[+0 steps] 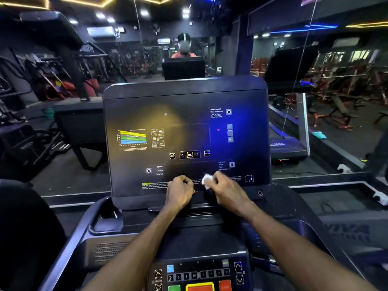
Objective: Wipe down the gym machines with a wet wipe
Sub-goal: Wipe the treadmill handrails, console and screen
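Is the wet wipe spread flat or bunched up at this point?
Bunched up. The wet wipe shows as a small crumpled white wad pinched in the right hand against the treadmill console, low on its panel.

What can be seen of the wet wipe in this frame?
The wet wipe is a small white crumpled wad, soft and cloth-like, mostly hidden inside the grip of the right hand, whose fingers curl round it. Only its left end shows, slightly blurred. It sits at the lower edge of the treadmill console panel, just right of centre, below the OK button and apparently against the panel. The left hand is beside it, not touching it.
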The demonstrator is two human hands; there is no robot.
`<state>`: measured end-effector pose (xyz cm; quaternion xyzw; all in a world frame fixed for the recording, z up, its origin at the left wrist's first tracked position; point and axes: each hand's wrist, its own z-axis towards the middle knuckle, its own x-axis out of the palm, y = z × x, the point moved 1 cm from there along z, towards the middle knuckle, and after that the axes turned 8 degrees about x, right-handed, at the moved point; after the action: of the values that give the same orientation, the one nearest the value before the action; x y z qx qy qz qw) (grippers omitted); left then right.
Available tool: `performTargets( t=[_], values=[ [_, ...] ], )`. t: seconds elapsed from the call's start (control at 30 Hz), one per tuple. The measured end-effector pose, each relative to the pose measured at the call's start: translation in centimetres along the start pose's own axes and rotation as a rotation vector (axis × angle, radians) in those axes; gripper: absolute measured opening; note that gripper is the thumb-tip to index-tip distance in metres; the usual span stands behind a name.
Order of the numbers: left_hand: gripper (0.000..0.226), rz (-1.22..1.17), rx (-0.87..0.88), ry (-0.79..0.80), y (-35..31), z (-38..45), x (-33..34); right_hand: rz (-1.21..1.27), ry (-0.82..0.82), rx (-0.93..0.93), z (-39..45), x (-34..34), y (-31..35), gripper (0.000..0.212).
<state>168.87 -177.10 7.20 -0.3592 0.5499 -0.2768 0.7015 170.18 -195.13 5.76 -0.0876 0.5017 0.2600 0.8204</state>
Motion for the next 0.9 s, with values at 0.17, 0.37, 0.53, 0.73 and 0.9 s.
performTargets(
  t=[0.17, 0.37, 0.53, 0.73, 0.9],
  values=[
    [0.02, 0.072, 0.055, 0.003, 0.2, 0.0, -1.0, 0.07, -0.241, 0.293, 2.8, -2.0, -3.2, 0.036],
    [0.01, 0.104, 0.11, -0.047, 1.4, 0.2, -2.4, 0.047, -0.053, 0.009, 1.0, 0.6, 1.5, 0.039],
    [0.009, 0.132, 0.172, -0.027, 2.1, 0.2, -3.8, 0.064, -0.211, 0.165, 4.0, -1.6, -0.5, 0.033],
    [0.015, 0.222, 0.257, -0.058, 3.7, 0.3, -4.5, 0.073, -0.086, 0.079, 2.9, 0.3, 3.7, 0.032],
    [0.024, 0.254, 0.304, -0.076, 4.4, 0.2, -5.4, 0.022, -0.094, 0.054, 4.6, -0.3, 3.5, 0.029]
  ],
)
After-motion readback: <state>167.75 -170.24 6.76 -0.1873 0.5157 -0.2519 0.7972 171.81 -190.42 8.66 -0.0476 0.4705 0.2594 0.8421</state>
